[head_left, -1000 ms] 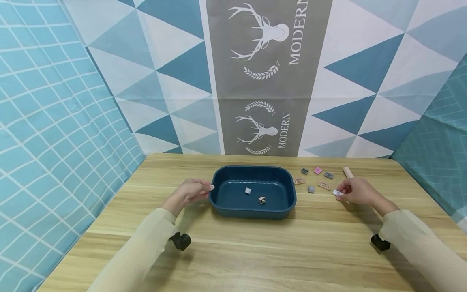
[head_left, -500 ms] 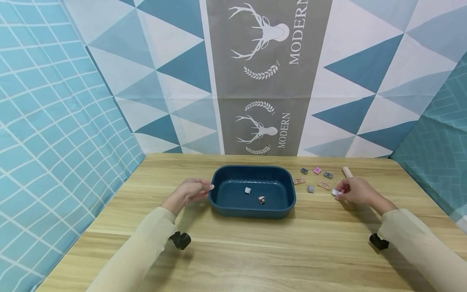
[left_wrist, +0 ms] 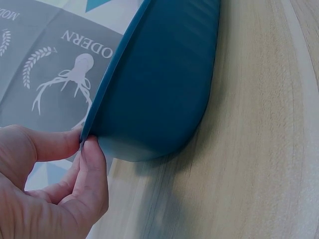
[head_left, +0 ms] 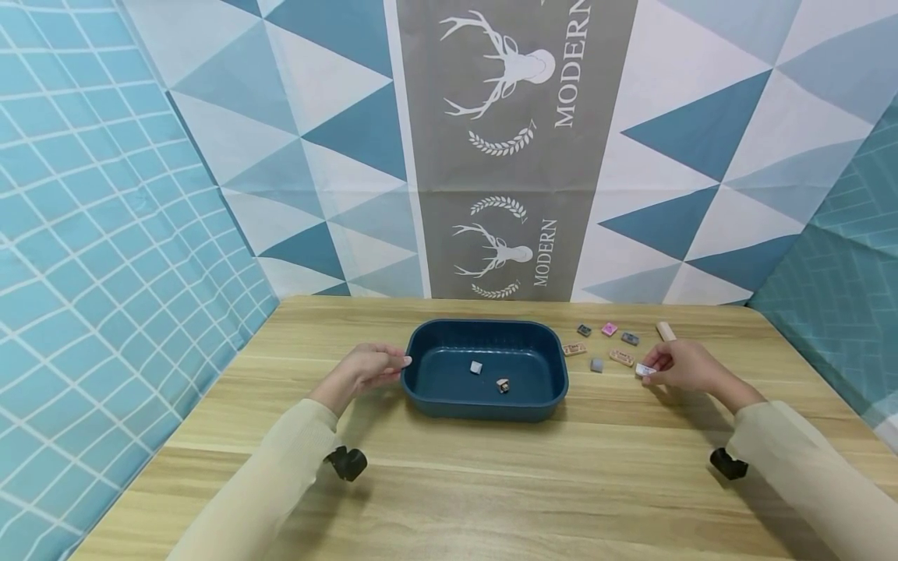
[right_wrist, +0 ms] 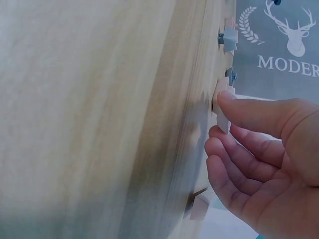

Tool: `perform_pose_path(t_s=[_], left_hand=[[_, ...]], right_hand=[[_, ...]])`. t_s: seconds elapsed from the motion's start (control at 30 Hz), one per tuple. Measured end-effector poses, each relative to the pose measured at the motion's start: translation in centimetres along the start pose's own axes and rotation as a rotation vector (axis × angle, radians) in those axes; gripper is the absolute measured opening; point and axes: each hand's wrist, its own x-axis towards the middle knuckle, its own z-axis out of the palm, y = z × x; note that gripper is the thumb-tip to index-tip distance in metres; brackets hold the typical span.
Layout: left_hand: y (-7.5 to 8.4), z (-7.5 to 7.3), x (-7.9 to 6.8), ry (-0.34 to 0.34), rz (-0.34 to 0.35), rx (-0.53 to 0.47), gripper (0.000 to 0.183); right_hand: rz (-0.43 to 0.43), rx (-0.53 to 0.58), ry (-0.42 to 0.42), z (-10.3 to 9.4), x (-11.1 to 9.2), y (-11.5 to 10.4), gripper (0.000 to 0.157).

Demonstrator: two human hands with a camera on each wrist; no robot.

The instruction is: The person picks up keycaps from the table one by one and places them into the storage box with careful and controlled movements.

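Blue tray between left hand and right hand.
Left hand: holds tray's nearest rim; white cube and brown piece inside, rightward of it. Right hand: pinches white block; leftward, two tan blocks, grey cube, pink block, two dark blocks; just beyond, pale rod.

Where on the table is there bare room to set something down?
Bare table: in front of the blue tray between the sleeves, and beyond the left hand up to the wall. Crowded: right of the tray, where small blocks spread to the right hand.
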Motion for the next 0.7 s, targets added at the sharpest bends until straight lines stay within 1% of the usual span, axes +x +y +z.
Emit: perform_pose_path(t_s=[0.37, 0.7], left_hand=[[0.04, 0.08, -0.16, 0.002, -0.004, 0.019, 0.037], [0.1, 0.01, -0.17, -0.007, -0.001, 0.013, 0.037]], right_hand=[[-0.022, -0.011, 0.009, -0.02, -0.07, -0.17, 0.025], [-0.036, 0.002, -0.014, -0.09, 0.22, -0.23, 0.023]])
